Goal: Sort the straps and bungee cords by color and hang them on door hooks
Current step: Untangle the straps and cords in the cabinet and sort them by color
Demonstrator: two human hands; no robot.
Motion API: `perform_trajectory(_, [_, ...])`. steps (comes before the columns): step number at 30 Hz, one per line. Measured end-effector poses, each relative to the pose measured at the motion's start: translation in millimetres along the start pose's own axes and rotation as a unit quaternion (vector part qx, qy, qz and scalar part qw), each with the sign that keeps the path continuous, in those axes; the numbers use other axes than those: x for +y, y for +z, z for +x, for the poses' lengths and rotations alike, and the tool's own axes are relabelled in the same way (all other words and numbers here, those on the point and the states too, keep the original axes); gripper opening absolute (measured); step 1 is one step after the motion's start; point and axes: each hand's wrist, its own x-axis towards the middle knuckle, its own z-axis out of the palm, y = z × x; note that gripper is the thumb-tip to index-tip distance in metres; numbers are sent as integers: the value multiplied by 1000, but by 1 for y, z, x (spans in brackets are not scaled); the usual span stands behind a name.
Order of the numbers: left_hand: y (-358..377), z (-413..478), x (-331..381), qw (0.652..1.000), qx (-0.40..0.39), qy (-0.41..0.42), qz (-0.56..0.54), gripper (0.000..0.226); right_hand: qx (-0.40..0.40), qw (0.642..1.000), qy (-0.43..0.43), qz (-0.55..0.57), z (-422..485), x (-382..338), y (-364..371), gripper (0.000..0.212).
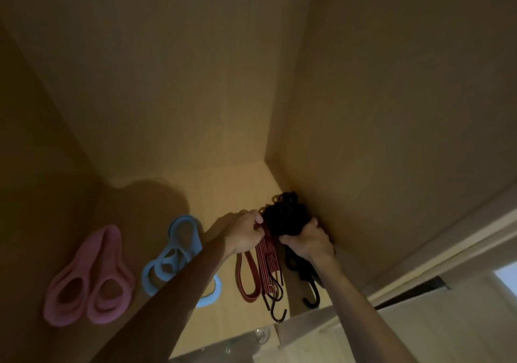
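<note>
From my remote seat, the widest thing in view is a tan panel (173, 82), which meets a second tan wall in a corner toward 3 o'clock. All the task's straps lie against it in the lower half of the view.

At 8 o'clock hang the pink straps (92, 276), a thick looped bunch. Just beside them at their 3 o'clock are the blue straps (179, 250), partly crossed by the left forearm. I cannot make out what any bunch hangs from.

The black bungee cords (285, 217) sit bunched in the corner, at about 5 o'clock from the centre of the view. Their tails drop to a black end hook (312, 298).

Between blue and black hangs a plain red strap (247, 278). Touching it at its 3 o'clock are the red striped bungee cords (268, 259), which end in dark end hooks (278, 311) at 6 o'clock.

The left grip (243, 234) is closed, pinching the top of the red striped bungee cords. The right grip (307, 241) is curled round the underside of the black bungee cords, clutching the bundle. The two grips are close together, knuckles nearly touching.

At 4 o'clock a pale door frame (447, 250) runs diagonally.
</note>
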Motion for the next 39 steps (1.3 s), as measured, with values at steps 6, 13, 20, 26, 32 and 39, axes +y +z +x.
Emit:
perform_trajectory(6, [-1, 2, -7, 1000, 2, -7, -19, 29, 31, 993, 30, -108, 13, -6, 17, 89])
perform_trajectory(13, [-7, 1, -19, 997, 23, -38, -57, 26, 68, 993, 9, -94, 23, -2, 28, 53])
perform_trajectory(20, [0, 5, -8, 997, 17, -39, -57, 28, 115, 988, -40, -99, 23, 5, 26, 28])
perform_trajectory(26, [6, -3, -8, 999, 41, -30, -10, 33, 109, 983, -54, -138, 27, 7, 24, 34])
perform_trajectory(32, [13, -24, -19, 996, 86, -14, 15, 34, 62, 980, -67, -176, 30, 6, 19, 19])
perform_trajectory(39, [12, -40, -35, 998, 54, -14, 41, 33, 119, 963, -47, -238, 15, 10, 31, 33])
